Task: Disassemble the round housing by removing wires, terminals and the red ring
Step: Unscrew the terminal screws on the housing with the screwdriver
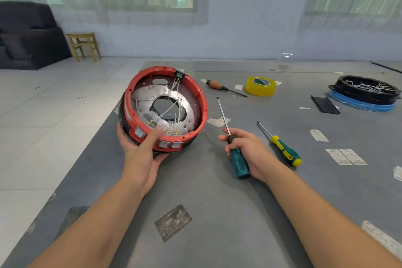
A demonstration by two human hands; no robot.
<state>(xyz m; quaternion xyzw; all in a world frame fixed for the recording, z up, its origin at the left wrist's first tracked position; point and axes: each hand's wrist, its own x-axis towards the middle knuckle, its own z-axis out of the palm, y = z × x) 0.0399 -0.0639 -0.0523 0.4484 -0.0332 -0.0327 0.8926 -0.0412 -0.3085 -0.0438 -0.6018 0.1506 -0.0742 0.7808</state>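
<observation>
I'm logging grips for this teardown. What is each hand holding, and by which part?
Left hand grips the round housing at its near rim; right hand grips the screwdriver by its green handle.

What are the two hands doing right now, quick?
Left hand: holding the round red-ringed housing, thumb over its rim.
Right hand: gripping the teal-handled screwdriver.

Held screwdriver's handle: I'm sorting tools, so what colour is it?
Dark teal-green handle, head view.
</observation>
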